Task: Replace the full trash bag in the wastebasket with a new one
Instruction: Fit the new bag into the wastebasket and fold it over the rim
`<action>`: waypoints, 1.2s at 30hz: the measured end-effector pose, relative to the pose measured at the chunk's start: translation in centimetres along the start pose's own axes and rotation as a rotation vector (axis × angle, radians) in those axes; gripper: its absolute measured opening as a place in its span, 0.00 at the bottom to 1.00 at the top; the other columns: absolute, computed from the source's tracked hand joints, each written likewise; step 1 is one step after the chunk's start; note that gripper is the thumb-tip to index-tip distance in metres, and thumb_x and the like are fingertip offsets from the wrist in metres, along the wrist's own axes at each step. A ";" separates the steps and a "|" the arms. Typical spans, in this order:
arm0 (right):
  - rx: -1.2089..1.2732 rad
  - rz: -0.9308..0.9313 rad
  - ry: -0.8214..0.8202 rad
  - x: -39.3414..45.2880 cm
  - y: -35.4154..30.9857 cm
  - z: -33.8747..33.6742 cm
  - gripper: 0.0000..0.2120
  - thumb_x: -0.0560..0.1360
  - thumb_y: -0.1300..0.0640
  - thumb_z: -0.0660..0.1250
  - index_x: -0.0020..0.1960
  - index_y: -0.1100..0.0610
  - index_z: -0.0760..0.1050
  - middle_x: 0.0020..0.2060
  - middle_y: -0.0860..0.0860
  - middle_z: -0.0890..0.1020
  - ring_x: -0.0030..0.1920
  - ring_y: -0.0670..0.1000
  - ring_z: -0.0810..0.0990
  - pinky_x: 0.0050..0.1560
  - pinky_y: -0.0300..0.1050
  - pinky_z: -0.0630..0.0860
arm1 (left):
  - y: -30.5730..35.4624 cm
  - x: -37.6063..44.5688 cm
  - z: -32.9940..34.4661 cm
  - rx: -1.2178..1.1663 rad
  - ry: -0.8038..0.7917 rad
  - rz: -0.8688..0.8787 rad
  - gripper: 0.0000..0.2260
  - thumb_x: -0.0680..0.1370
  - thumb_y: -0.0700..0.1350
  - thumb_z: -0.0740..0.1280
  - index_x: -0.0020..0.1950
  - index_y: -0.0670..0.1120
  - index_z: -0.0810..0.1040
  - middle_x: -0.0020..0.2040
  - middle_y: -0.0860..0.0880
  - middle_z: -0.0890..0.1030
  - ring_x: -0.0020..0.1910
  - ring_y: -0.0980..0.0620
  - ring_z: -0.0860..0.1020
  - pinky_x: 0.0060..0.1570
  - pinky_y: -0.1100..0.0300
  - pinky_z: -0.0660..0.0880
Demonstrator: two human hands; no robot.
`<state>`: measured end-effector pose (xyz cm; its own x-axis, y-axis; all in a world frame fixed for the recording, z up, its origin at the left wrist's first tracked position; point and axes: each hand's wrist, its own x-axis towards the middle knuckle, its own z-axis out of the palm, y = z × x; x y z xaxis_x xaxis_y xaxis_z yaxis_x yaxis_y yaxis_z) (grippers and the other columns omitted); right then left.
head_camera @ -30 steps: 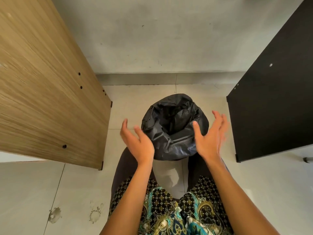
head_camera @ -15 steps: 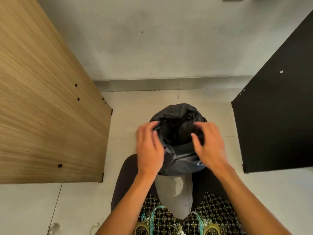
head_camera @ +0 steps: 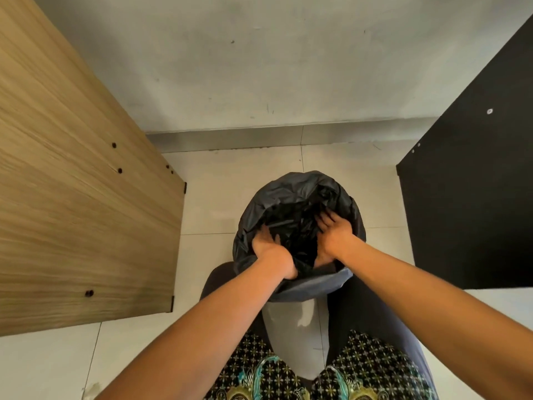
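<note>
Here, both my hands are down inside the mouth of the black trash bag (head_camera: 291, 194), which lines the grey wastebasket (head_camera: 297, 327) standing on the tiled floor (head_camera: 213, 197) between my knees, at 12 o'clock from me. My left hand (head_camera: 269, 249) sits at the bag's 8 o'clock side, fingers reaching down into the plastic; whether they press flat or pinch a fold I cannot tell, as the tips sink into the dark. My right hand (head_camera: 331, 233) sits at the 3 o'clock side, fingers spread and fairly straight against the inner lining, holding nothing that I can see. The bag's edge is folded over the basket rim all around. A wooden panel (head_camera: 80, 197) stands at my 10 o'clock, a black panel (head_camera: 473, 203) at my 2 o'clock, and the grey wall (head_camera: 274, 67) lies straight ahead.
</note>
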<state>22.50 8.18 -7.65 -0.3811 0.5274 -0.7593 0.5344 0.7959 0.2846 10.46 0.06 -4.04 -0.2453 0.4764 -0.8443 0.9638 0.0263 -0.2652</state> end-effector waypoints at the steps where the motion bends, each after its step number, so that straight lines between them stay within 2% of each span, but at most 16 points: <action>1: 0.031 -0.060 -0.012 -0.4 -0.3 -0.9 0.41 0.77 0.34 0.62 0.82 0.53 0.55 0.81 0.55 0.56 0.81 0.60 0.54 0.81 0.59 0.47 | 0.4 0.0 -0.3 -0.053 -0.009 0.045 0.42 0.81 0.65 0.59 0.84 0.43 0.44 0.84 0.37 0.46 0.83 0.37 0.44 0.81 0.42 0.45; 3: 0.184 -0.205 0.128 -0.9 -0.6 -2.6 0.23 0.78 0.47 0.66 0.70 0.54 0.73 0.70 0.57 0.75 0.68 0.60 0.75 0.70 0.57 0.70 | 0.9 -0.2 -1.4 -0.183 0.048 0.138 0.27 0.84 0.51 0.62 0.80 0.41 0.63 0.80 0.38 0.63 0.79 0.36 0.60 0.76 0.43 0.60; 5: 0.302 -0.264 0.246 -0.6 -0.4 -3.3 0.11 0.79 0.59 0.64 0.61 0.59 0.77 0.59 0.59 0.81 0.56 0.60 0.82 0.52 0.52 0.79 | 1.0 0.5 -2.0 -0.203 0.127 0.151 0.18 0.84 0.42 0.63 0.74 0.41 0.72 0.74 0.41 0.72 0.73 0.39 0.71 0.68 0.48 0.70; 8: 0.256 -0.261 0.164 0.9 -0.2 -2.5 0.18 0.78 0.58 0.69 0.67 0.60 0.74 0.65 0.60 0.77 0.62 0.61 0.79 0.60 0.54 0.78 | 0.4 2.7 -1.4 -0.168 0.100 0.087 0.26 0.84 0.46 0.63 0.81 0.43 0.61 0.81 0.41 0.63 0.79 0.41 0.63 0.74 0.49 0.65; 11: 0.125 -0.161 -0.021 2.8 -0.2 -1.3 0.47 0.74 0.43 0.73 0.83 0.56 0.53 0.81 0.56 0.57 0.80 0.57 0.56 0.80 0.52 0.54 | 0.4 5.5 0.2 -0.070 -0.040 0.014 0.44 0.81 0.63 0.62 0.84 0.48 0.36 0.83 0.44 0.36 0.83 0.42 0.39 0.81 0.47 0.44; 14: -0.001 -0.128 -0.109 4.0 -0.5 -0.4 0.55 0.73 0.31 0.66 0.83 0.54 0.38 0.83 0.53 0.44 0.83 0.55 0.43 0.80 0.51 0.41 | 0.9 7.2 1.9 0.005 -0.052 0.026 0.44 0.81 0.67 0.58 0.82 0.50 0.32 0.82 0.44 0.31 0.82 0.43 0.34 0.81 0.46 0.41; 18: 0.040 -0.200 -0.135 4.1 -0.7 -0.6 0.49 0.75 0.34 0.65 0.84 0.53 0.45 0.83 0.56 0.48 0.82 0.57 0.45 0.80 0.55 0.41 | 1.1 7.1 1.4 -0.181 -0.065 0.112 0.44 0.81 0.63 0.62 0.83 0.50 0.35 0.83 0.41 0.34 0.83 0.41 0.37 0.80 0.45 0.44; 20: 0.207 -0.272 -0.081 2.5 -0.1 -1.8 0.36 0.76 0.43 0.69 0.79 0.54 0.62 0.78 0.58 0.63 0.78 0.59 0.62 0.78 0.55 0.58 | 0.8 5.2 -0.1 -0.348 -0.043 0.191 0.41 0.81 0.57 0.65 0.85 0.47 0.43 0.84 0.40 0.44 0.83 0.38 0.46 0.80 0.44 0.52; 23: 0.521 -0.321 0.198 -0.6 2.3 -3.4 0.11 0.77 0.51 0.68 0.57 0.54 0.80 0.54 0.56 0.83 0.53 0.58 0.83 0.54 0.54 0.80 | -1.3 1.5 -1.8 -0.676 0.167 0.320 0.18 0.84 0.46 0.62 0.73 0.43 0.72 0.68 0.39 0.77 0.63 0.39 0.78 0.60 0.48 0.77; 26: 0.834 -0.250 0.692 -3.7 4.8 -5.1 0.07 0.79 0.50 0.67 0.45 0.50 0.82 0.38 0.46 0.84 0.39 0.48 0.82 0.44 0.47 0.79 | -4.3 -2.6 -2.2 -1.104 0.689 0.305 0.12 0.83 0.42 0.63 0.65 0.47 0.81 0.52 0.49 0.85 0.48 0.50 0.84 0.54 0.53 0.82; 28: 0.978 -0.124 1.032 -3.7 6.1 -6.3 0.08 0.80 0.49 0.68 0.48 0.52 0.81 0.40 0.45 0.80 0.42 0.47 0.80 0.44 0.40 0.74 | -5.9 -2.7 -2.9 -1.191 1.077 0.164 0.11 0.82 0.46 0.67 0.64 0.48 0.81 0.55 0.53 0.83 0.52 0.55 0.82 0.56 0.54 0.81; 29: 1.007 -0.067 1.090 -2.9 6.7 -6.9 0.10 0.80 0.48 0.67 0.53 0.53 0.81 0.46 0.47 0.80 0.48 0.48 0.79 0.49 0.40 0.73 | -6.5 -2.1 -3.5 -1.138 1.127 0.081 0.15 0.82 0.51 0.67 0.67 0.49 0.79 0.60 0.52 0.81 0.59 0.53 0.79 0.60 0.53 0.78; 31: 0.998 -0.060 0.929 -0.4 7.6 -7.8 0.18 0.81 0.42 0.65 0.64 0.51 0.80 0.58 0.50 0.79 0.59 0.50 0.76 0.59 0.46 0.73 | -7.5 0.4 -4.4 -1.086 0.909 0.047 0.23 0.82 0.59 0.63 0.73 0.48 0.75 0.67 0.48 0.77 0.68 0.47 0.74 0.66 0.51 0.73; 32: 1.034 -0.108 0.794 0.5 7.7 -8.1 0.18 0.82 0.41 0.63 0.62 0.51 0.82 0.57 0.51 0.82 0.57 0.49 0.78 0.58 0.47 0.73 | -7.7 1.6 -4.7 -1.147 0.779 0.113 0.22 0.83 0.60 0.61 0.71 0.48 0.77 0.67 0.47 0.79 0.67 0.47 0.75 0.65 0.53 0.73; 34: 1.188 -0.196 0.568 2.0 7.5 -8.0 0.21 0.82 0.42 0.63 0.39 0.54 0.83 0.35 0.47 0.83 0.37 0.44 0.80 0.46 0.43 0.72 | -7.3 2.8 -4.8 -1.309 0.643 0.208 0.19 0.85 0.57 0.60 0.61 0.46 0.85 0.58 0.47 0.86 0.57 0.50 0.81 0.60 0.55 0.75; 36: 1.338 -0.180 0.488 3.1 7.4 -7.6 0.27 0.81 0.43 0.66 0.28 0.56 0.72 0.23 0.47 0.72 0.26 0.45 0.71 0.39 0.42 0.70 | -7.2 4.0 -4.5 -1.441 0.626 0.192 0.22 0.83 0.59 0.63 0.51 0.43 0.87 0.48 0.48 0.87 0.48 0.51 0.82 0.58 0.51 0.77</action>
<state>19.55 17.98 -3.38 -0.5878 0.7171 -0.3745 0.6429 0.1330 -0.7543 2.97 5.71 -3.46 -0.3840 0.8334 -0.3976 0.3495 0.5297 0.7728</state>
